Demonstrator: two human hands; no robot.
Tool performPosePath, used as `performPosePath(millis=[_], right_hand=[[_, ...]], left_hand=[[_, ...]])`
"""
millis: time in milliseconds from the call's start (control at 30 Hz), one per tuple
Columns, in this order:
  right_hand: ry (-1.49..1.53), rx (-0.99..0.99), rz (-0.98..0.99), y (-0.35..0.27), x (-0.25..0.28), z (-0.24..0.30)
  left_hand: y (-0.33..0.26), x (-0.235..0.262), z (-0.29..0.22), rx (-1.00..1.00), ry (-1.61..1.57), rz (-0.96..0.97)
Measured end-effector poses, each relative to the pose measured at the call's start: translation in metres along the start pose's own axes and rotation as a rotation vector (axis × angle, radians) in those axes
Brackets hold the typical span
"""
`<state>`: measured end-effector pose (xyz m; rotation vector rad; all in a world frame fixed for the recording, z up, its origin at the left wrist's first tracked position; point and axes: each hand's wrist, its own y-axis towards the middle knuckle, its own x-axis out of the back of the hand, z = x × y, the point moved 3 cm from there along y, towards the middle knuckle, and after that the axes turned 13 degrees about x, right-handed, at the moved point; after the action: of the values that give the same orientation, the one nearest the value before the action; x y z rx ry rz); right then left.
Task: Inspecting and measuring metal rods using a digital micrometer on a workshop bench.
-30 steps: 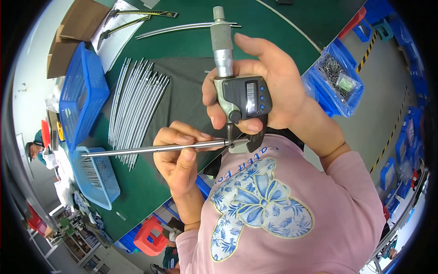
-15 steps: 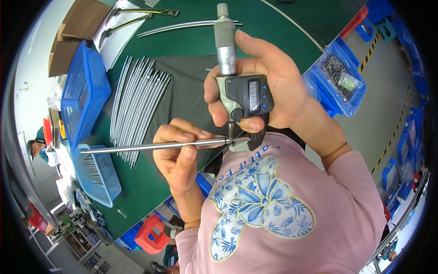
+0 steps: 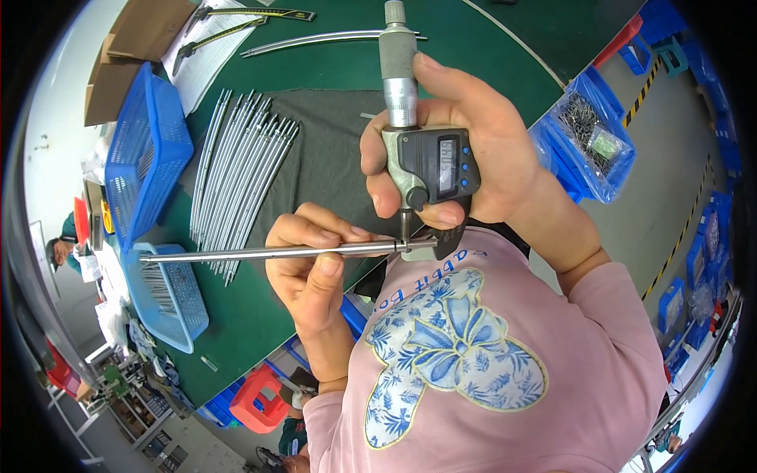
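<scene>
My left hand [image 3: 310, 272] pinches a slim metal rod [image 3: 229, 255] between thumb and fingers, the rod lying nearly level and reaching out to the left. Its right end sits in the jaw of a digital micrometer [image 3: 432, 165], under the spindle. Wrapped round the micrometer's frame is my right hand [image 3: 489, 134], with the thumb up beside the grey thimble. The micrometer stands upright, its small display facing me. Many similar metal rods [image 3: 240, 181] lie side by side on a dark cloth [image 3: 315, 150] beyond my left hand.
A blue basket [image 3: 130, 169] and a light blue basket [image 3: 197, 319] holding rods stand at left. Two calipers [image 3: 252, 13] rest on paper at the back, near more rods [image 3: 315, 42]. At right is a blue bin [image 3: 623, 169] of small metal parts; a red stool [image 3: 256, 398] stands below the table.
The micrometer, rod and both hands have shifted slightly right in the view. The micrometer's display reading has changed. Both grips stay the same.
</scene>
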<state>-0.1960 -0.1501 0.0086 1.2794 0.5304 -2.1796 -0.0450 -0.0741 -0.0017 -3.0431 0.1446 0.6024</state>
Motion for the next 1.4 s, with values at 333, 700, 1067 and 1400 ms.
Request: performPosePath(millis=[333,700,1067,1400], right_hand=[[-0.027,-0.017,-0.024,0.0003,0.0006,-0.0008],[-0.001,0.005,-0.002,-0.0035,-0.0018,-0.0011],[-0.020,0.009,-0.032,-0.0037,-0.0020,-0.0026],[-0.006,0.006,-0.056,-0.0067,0.0018,-0.0039]], left_hand=[[-0.0002,0.0011,0.0010,-0.004,0.001,-0.007],[-0.0020,-0.0026,-0.0028,-0.033,-0.036,0.007],[-0.0026,-0.0014,-0.0010,-0.017,-0.032,-0.006],[-0.0016,-0.0034,0.0030,-0.020,-0.067,0.019]])
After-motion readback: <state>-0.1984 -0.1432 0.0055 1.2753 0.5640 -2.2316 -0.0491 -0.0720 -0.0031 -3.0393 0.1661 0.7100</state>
